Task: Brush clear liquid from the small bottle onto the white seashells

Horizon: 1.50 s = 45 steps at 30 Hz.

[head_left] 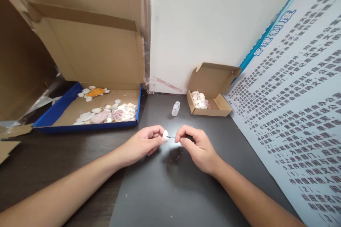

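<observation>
My left hand point(146, 143) pinches a small white shell point(165, 134) between thumb and fingers, just above the dark table point(165, 191). My right hand point(197, 145) holds a thin brush-like applicator point(172, 137) whose tip touches the shell. A small clear bottle point(175, 108) stands open on the table just beyond the hands.
A blue-rimmed cardboard tray point(87, 125) at the left holds several white, pink and orange shells. A small open cardboard box point(210, 103) with shells sits at the back right. A printed poster point(293, 113) leans along the right side. Large cardboard flaps rise behind.
</observation>
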Available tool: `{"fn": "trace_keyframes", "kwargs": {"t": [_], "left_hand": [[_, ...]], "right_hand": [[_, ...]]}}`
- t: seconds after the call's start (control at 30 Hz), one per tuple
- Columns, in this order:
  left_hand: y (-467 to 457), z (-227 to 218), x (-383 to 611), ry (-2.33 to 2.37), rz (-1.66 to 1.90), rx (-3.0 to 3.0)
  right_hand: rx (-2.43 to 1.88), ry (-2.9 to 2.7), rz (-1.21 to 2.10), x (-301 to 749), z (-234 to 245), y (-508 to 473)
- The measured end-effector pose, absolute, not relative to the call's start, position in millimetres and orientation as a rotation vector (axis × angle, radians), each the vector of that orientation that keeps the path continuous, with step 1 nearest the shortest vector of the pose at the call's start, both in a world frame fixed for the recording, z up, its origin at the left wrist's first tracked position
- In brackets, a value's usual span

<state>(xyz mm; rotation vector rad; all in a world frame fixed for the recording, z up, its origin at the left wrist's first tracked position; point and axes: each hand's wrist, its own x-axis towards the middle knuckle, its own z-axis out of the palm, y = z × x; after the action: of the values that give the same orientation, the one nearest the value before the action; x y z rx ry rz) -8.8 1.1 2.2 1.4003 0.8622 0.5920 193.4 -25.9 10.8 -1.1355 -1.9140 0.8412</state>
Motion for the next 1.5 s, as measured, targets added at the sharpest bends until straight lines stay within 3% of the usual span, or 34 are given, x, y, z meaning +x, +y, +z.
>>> {"fn": "trace_keyframes", "kwargs": {"t": [0.13, 0.3, 0.43, 0.73, 1.13, 1.33, 1.5], "left_hand": [[0.5, 0.1, -8.5, 0.846, 0.595, 1.383], [-0.1, 0.2, -6.5, 0.846, 0.6, 1.348], [-0.6, 1.6, -5.4, 0.827, 0.608, 1.328], [-0.7, -0.9, -8.2, 0.815, 0.596, 1.335], [4.9, 2.1, -4.2, 0.86, 0.497, 1.355], [18.5, 4.1, 1.9, 0.884, 0.367, 1.276], [16.1, 5.9, 0.6, 0.916, 0.361, 1.35]], "right_hand": [[-1.212, -1.914, 0.754, 193.6, 9.1, -23.9], [-1.147, -1.816, 0.982, 194.0, 8.0, -23.3], [-1.278, -1.835, 0.766, 193.9, 7.2, -22.5], [-1.321, -1.869, 0.757, 193.0, 4.6, -20.5], [-1.276, -1.651, 0.976, 181.5, 4.9, -24.3], [-1.139, -1.444, 1.291, 189.7, -2.8, -11.1], [-1.25, -1.523, 1.169, 192.8, -6.5, -6.9]]}}
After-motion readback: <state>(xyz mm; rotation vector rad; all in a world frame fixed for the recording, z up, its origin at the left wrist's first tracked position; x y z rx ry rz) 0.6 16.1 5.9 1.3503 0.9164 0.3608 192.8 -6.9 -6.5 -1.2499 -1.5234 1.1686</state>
